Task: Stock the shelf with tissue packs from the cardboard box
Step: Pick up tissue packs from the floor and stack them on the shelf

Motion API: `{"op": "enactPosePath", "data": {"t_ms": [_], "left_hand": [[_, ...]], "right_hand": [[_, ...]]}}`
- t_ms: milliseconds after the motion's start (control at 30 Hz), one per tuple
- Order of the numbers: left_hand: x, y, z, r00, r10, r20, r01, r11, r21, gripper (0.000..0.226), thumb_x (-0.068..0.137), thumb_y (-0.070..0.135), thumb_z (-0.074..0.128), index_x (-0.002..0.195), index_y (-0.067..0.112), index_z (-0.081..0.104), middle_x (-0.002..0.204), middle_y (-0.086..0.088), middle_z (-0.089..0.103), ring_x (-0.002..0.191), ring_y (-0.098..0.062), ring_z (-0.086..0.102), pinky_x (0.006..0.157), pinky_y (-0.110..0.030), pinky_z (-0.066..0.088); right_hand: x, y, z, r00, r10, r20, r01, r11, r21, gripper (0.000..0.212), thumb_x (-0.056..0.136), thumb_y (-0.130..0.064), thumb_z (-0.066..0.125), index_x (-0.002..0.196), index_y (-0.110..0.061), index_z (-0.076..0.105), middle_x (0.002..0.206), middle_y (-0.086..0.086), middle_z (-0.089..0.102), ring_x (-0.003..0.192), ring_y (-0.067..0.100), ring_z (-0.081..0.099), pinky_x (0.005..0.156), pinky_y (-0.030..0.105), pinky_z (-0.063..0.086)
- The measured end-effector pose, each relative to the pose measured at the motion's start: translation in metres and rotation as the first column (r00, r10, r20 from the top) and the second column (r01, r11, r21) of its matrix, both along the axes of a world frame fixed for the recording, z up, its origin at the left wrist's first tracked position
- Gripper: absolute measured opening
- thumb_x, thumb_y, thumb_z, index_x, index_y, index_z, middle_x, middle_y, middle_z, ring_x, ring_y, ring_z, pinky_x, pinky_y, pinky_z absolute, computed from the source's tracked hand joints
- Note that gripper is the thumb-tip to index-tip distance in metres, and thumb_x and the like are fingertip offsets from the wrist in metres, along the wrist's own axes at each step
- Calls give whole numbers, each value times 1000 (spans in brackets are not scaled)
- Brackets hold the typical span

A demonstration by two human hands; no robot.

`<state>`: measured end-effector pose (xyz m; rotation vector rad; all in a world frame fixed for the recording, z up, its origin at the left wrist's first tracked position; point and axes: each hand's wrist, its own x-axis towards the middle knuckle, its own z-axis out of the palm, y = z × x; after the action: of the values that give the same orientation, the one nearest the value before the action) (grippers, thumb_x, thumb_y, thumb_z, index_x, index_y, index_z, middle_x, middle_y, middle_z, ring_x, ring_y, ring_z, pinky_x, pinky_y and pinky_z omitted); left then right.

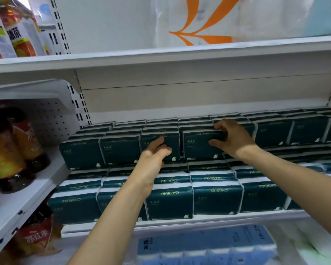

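Two bare forearms reach up from the bottom edge toward the shelf [199, 217], and the right hand [232, 139] closes on a dark green tissue pack [201, 145] in the front of the upper layer: fingers curl over its top edge, the thumb presses its face, so the pack is firmly pinched. The left hand [154, 154] lies on the neighbouring pack [161, 144] just to the left, fingers loosely bent against its front, steadying it and gripping nothing.

The held pack stands upright on the lower layer of packs, with a narrow dark gap between it and the steadied one. More packs fill the shelf behind and to both sides in two tiers.

This looks like the seating step: the pack is in its slot but not yet flush. The next move calls for a push back and leftward to close the gap, then release and a return to the cardboard box, which is out of view.

Left of the shelf stand tea bottles [11, 150]; below it lie pale blue packs [208, 245].
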<state>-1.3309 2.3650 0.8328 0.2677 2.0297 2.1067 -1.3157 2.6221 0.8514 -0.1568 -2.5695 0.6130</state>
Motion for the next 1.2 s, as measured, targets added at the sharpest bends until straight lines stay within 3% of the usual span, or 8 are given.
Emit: {"op": "enactPosePath", "data": {"t_ms": [167,233,367,500,633,767,933,1200], "left_hand": [[1,-1,0,1000,1,4,-1,1000,2,41,95,20,64,135,24,57,123,4,66,122,-18,57,117,-43,37],[3,-1,1,1000,-1,8,1,1000,7,37,95,20,64,132,23,58,122,4,66,121,-18,57,116,-42,38],[7,-6,2,999,44,-24,-44,999,25,23,96,16,63,116,26,60,116,0,67,115,-17,61,110,-38,45],[6,-19,7,968,229,-103,-222,972,75,25,95,11,64,118,22,60,111,-3,68,106,-17,62,98,-36,52],[4,-33,10,955,274,-113,-263,959,103,30,94,10,64,123,17,60,102,2,68,106,-17,63,100,-37,51],[0,-53,11,918,375,-127,-360,924,129,33,94,11,64,126,19,58,120,-2,65,114,-20,59,107,-38,47],[-32,-110,11,777,615,-132,-602,788,131,61,91,13,68,145,23,40,147,-6,43,131,-26,47,115,-43,38],[-73,-153,11,780,621,-74,-623,782,1,98,92,14,71,161,15,1,167,-11,12,151,-31,19,122,-43,22]], "right_hand": [[7,-12,5,995,-93,44,86,986,146,55,84,-45,71,129,-24,48,131,-1,41,102,23,58,83,37,52],[9,-16,7,992,-120,27,111,967,231,59,83,-48,70,131,-24,47,131,1,40,108,24,54,86,37,50],[11,-19,7,992,-120,-31,123,922,368,66,81,-53,69,135,-22,46,133,4,40,126,26,37,102,38,34],[11,-28,5,996,-91,7,81,918,388,73,85,-55,63,145,-23,36,150,4,29,140,25,21,115,40,20],[8,-46,3,999,-45,-3,41,893,449,72,90,-58,54,149,-26,28,156,2,21,145,24,14,120,41,6],[2,-62,2,999,49,-4,-41,875,483,68,93,-56,49,151,-27,26,159,1,20,147,22,13,122,44,1],[-10,-83,2,988,151,45,-152,842,517,64,97,-53,44,153,-33,19,162,-6,10,150,17,6,121,45,-6],[-17,-95,2,983,147,114,-186,826,532,65,99,-52,39,154,-36,9,163,-9,2,150,14,0,121,46,-7]]}}
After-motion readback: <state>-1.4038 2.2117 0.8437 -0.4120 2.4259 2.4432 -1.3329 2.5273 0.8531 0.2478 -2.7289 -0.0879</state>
